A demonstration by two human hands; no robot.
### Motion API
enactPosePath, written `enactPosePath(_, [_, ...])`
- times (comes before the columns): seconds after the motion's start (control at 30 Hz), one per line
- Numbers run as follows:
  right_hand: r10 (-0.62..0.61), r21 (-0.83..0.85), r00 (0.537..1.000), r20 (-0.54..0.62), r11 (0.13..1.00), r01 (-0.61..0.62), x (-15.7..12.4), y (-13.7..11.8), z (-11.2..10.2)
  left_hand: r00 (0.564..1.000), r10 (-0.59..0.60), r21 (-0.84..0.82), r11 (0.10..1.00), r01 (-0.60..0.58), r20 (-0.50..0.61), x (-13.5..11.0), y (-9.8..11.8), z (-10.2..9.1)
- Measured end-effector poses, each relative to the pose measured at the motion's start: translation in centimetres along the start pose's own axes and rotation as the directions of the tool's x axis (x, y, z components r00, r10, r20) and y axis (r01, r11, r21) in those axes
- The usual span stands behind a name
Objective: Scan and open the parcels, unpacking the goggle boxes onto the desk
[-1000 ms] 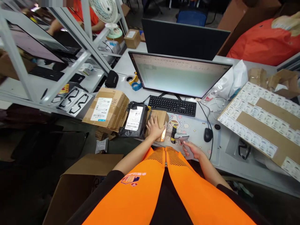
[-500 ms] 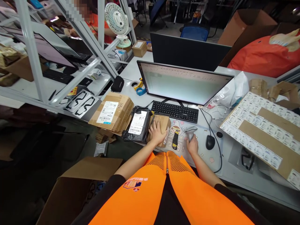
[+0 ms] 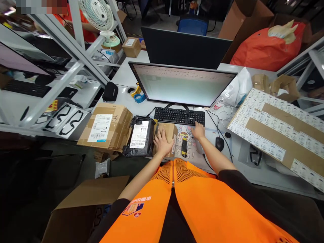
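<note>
My left hand [image 3: 163, 143] lies on a small cardboard box [image 3: 170, 128], its fingers spread over the top. Left of that box is a black-wrapped parcel [image 3: 139, 135] with a white label, and beyond it a larger taped carton [image 3: 111, 125]. My right hand [image 3: 198, 131] is at the lower right of the black keyboard [image 3: 174, 115], fingertips by its number keys and holding nothing. Beneath my right wrist a grey handheld scanner [image 3: 199, 147] rests on the desk mat, partly hidden by the forearm. Between my hands lies a yellow and black box cutter [image 3: 184, 147].
A monitor [image 3: 182, 86] stands behind the keyboard. The mouse [image 3: 219, 144] and its cable are to the right, near a big cardboard sheet covered in labels [image 3: 278, 131]. Tape rolls [image 3: 139, 98] and a black pouch [image 3: 110, 91] lie at left. An open carton [image 3: 88, 192] stands below the desk edge.
My right hand has let go of the scanner, leaving it on the mat, and moved forward to the keyboard. My left hand stays on the small box. The camera view has shifted right.
</note>
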State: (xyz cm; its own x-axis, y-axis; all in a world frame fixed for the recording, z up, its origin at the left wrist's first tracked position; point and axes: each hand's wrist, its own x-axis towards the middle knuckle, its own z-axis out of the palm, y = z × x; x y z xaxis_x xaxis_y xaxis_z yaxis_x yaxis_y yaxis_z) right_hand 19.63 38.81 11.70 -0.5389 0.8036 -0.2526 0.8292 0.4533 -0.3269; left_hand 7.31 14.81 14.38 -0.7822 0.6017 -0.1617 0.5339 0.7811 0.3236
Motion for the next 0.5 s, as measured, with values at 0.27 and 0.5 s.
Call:
enactPosePath(0.27, [0.191,-0.043,0.959,0.208,0.982,-0.186,4.4,-3.1,1.0,1.000,0.001,0.003,1.000,-0.001,-0.021,-0.1,0.0,0.0])
enactPosePath(0.5, [0.110,0.010,0.967,0.228,0.993,-0.116,5.2,-4.0,1.3,1.000,-0.002,-0.005,1.000,0.002,-0.010,-0.1,0.1,-0.4])
